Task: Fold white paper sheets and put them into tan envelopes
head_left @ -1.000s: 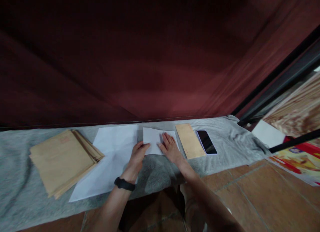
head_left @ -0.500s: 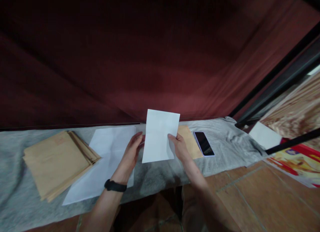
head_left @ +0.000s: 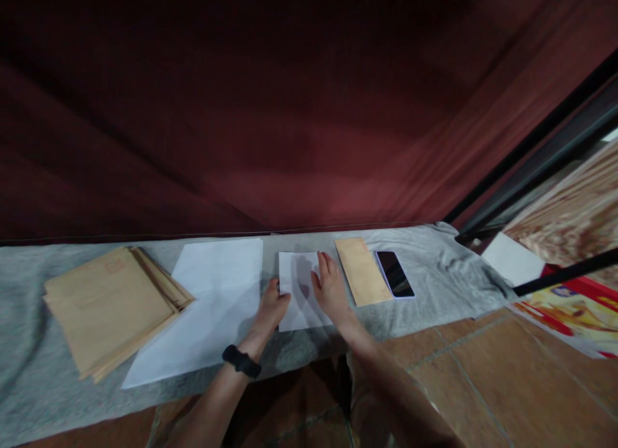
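Observation:
A white folded sheet of paper (head_left: 295, 311) lies low over the grey cloth, in front of me. My left hand (head_left: 271, 308) is closed at its left edge, the thumb on top and the other fingers partly hidden. Over the right side of the paper rests my right hand (head_left: 331, 292), its fingers stretched out and the thumb apart. Just right of that hand lies one brown envelope (head_left: 364, 273). Larger white sheets (head_left: 217, 293) are spread to the left of my left hand.
A stack of brown envelopes (head_left: 111, 306) overlaps the white sheets at the left. A phone (head_left: 394, 274) lies beside the single envelope. Grey cloth (head_left: 434, 287) covers the narrow surface. A dark red curtain (head_left: 309, 145) hangs behind, and a black bar (head_left: 535, 139) slants at the right.
The paper has come down from a raised, tilted position to the cloth. My left hand has moved to its left edge, and my right fingers have unfolded over its right side.

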Demonstrator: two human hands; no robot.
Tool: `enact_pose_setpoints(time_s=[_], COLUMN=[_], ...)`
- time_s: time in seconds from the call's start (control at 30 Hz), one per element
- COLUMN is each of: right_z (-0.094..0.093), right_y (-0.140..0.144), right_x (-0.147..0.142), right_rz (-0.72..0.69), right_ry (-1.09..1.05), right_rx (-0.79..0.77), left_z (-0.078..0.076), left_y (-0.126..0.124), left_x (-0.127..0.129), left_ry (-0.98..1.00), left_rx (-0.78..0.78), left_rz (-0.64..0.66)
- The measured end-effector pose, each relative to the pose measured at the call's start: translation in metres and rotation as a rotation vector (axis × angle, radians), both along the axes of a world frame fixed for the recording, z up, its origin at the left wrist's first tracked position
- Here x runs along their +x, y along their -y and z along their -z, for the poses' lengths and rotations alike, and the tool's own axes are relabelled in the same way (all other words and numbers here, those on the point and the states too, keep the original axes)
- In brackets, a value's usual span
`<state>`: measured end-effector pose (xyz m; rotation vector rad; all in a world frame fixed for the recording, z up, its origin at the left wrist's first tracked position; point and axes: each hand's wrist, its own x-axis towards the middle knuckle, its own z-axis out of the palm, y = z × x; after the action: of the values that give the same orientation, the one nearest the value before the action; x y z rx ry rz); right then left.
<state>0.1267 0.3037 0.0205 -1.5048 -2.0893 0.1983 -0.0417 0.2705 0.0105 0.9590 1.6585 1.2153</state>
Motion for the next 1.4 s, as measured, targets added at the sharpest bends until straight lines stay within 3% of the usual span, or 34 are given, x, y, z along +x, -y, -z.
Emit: enact_pose_setpoints(time_s=[0.13,0.3,0.43,0.53,0.6,0.73,1.03,1.27,1.4], right_z=[0.007,0.017,0.015,0.016,0.018,0.021,0.025,0.028,0.027], right_y=[0.018,0.027,0.028,0.028,0.028,0.023,0.025,0.027,0.025], right_x=[-0.016,-0.021,-0.021,-0.022,-0.022,-0.014,0.012,0.017,0.016], right_rz=[-0.253,-0.276,-0.291,-0.318,-0.278,-0.127,0.047,0.088,0.058], right_ry=[0.151,0.219,0.255,0.296,0.296,0.257,0.242,0.173,0.169], right_rx=[-0.029,-0.059,-0.051,-0.035,-0.045,-0.084,-0.074,-0.085,-0.162], left_z=[-0.006,-0.028,-0.035,-0.023,-0.012,0.005,0.021,0.012,0.003], left_y=[0.004,0.026,0.027,0.015,0.007,0.003,0.005,0.01,-0.006], left_x=[0.004,0.008,0.022,0.034,0.039,0.04,0.037,0.033,0.055], left_ry=[-0.21,-0.682,-0.945,-0.948,-0.953,-1.019,-1.135,-1.144,-1.098], left_rx=[-0.029,-0.114,0.126,0.306,0.294,0.195,0.163,0.159,0.275], left_rz=[0.04,0.119,0.177,0.386,0.459,0.378,0.227,0.133,0.334])
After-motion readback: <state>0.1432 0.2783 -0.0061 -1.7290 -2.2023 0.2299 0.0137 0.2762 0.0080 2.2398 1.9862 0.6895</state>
